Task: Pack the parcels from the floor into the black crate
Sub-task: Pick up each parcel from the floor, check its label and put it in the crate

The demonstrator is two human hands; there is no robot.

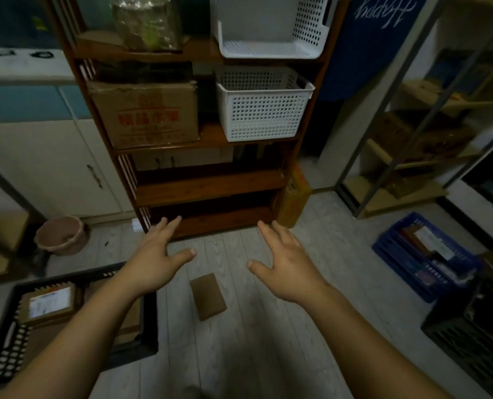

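Head view: the left hand [153, 260] and right hand [288, 266] hover mid-frame, each grip apart and empty. A brown parcel [208, 295] lies on the floor [254, 341], lower centre, between them. The crate [149, 338], lower left, holds a labelled parcel [49, 303].

Dim room, wooden shelf [210, 185], plank floor [254, 341]

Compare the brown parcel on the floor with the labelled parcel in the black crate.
The floor parcel shows a plain brown face; the crate parcel bears a white label. The floor parcel lies out on the pale floor; the crate parcel lies inside the black crate. Both are flat, brown and rectangular.
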